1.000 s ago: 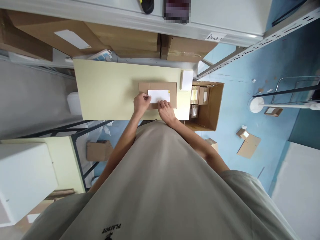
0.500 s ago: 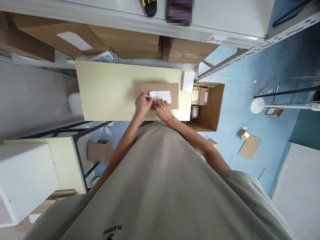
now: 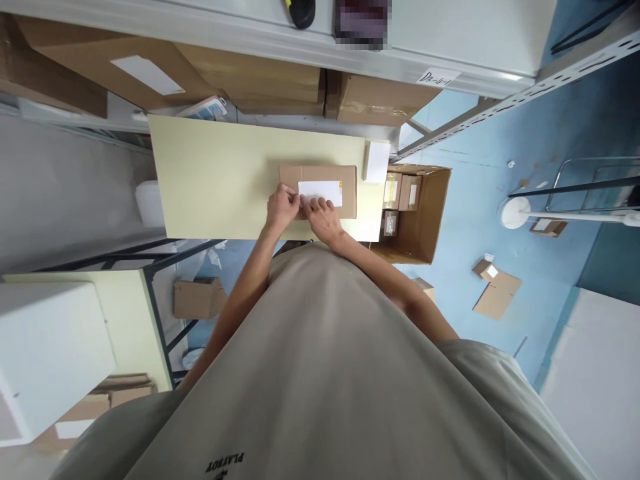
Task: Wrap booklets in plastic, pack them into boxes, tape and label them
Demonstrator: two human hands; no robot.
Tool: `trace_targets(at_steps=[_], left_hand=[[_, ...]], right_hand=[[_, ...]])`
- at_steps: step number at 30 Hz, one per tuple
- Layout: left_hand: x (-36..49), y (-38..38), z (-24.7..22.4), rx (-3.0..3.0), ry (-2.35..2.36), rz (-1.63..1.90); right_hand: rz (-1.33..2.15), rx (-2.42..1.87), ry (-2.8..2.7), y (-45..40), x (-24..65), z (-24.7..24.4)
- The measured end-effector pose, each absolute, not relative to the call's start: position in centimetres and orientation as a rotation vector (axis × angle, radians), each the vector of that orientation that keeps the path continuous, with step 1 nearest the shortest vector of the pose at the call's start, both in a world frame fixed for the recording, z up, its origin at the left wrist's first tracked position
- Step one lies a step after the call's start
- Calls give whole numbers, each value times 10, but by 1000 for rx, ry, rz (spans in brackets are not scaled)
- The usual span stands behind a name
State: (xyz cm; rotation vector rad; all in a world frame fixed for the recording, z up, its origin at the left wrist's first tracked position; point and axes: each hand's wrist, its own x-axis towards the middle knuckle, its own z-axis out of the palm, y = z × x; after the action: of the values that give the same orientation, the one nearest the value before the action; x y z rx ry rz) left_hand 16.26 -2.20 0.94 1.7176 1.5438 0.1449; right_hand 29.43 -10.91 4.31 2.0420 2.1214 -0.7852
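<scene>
A flat brown cardboard box lies on the pale yellow tabletop, close to its front edge. On its top is a white label with a small yellow mark at its upper right. My left hand is closed in a pinch at the label's lower left edge; whatever is between the fingertips is too small to make out. Beside it, my right hand rests on the label's lower part, fingers bent and slightly apart. Its thumb side nearly meets the left fingertips.
A white stack sits at the table's right end. Right of the table stands an open carton with several small boxes inside. Larger cartons fill the shelf behind, under a metal shelf beam. Cardboard pieces lie on the blue floor.
Both hands have shifted slightly left along the label's lower edge, still close together. The box and label stay in nearly the same place.
</scene>
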Motion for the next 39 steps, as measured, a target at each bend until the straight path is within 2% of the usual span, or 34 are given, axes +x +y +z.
trace_targets(at_steps=[6, 15, 23, 25, 28, 31, 36, 39], left_hand=[[155, -23, 2, 1668, 1491, 253], [155, -28, -2, 1640, 1536, 335], [154, -33, 6, 1527, 1505, 395], [144, -39, 6, 1428, 1533, 475], [121, -51, 0, 1360, 1706, 601], [103, -67, -13, 1230, 1780, 533], [105, -85, -21, 1255, 1607, 322], [114, -82, -4, 1328, 1677, 402]], right_hand=[[-815, 2054, 1967, -74, 282, 46], [-970, 1881, 1970, -126, 280, 56], [-1133, 2006, 1974, -124, 297, 59], [-1167, 2161, 1976, -134, 319, 57], [-1041, 2694, 1851, -161, 366, 41], [-1019, 3089, 1607, -194, 405, 11], [-1605, 3004, 1672, -219, 411, -28], [-1650, 3074, 1768, -213, 405, -18]])
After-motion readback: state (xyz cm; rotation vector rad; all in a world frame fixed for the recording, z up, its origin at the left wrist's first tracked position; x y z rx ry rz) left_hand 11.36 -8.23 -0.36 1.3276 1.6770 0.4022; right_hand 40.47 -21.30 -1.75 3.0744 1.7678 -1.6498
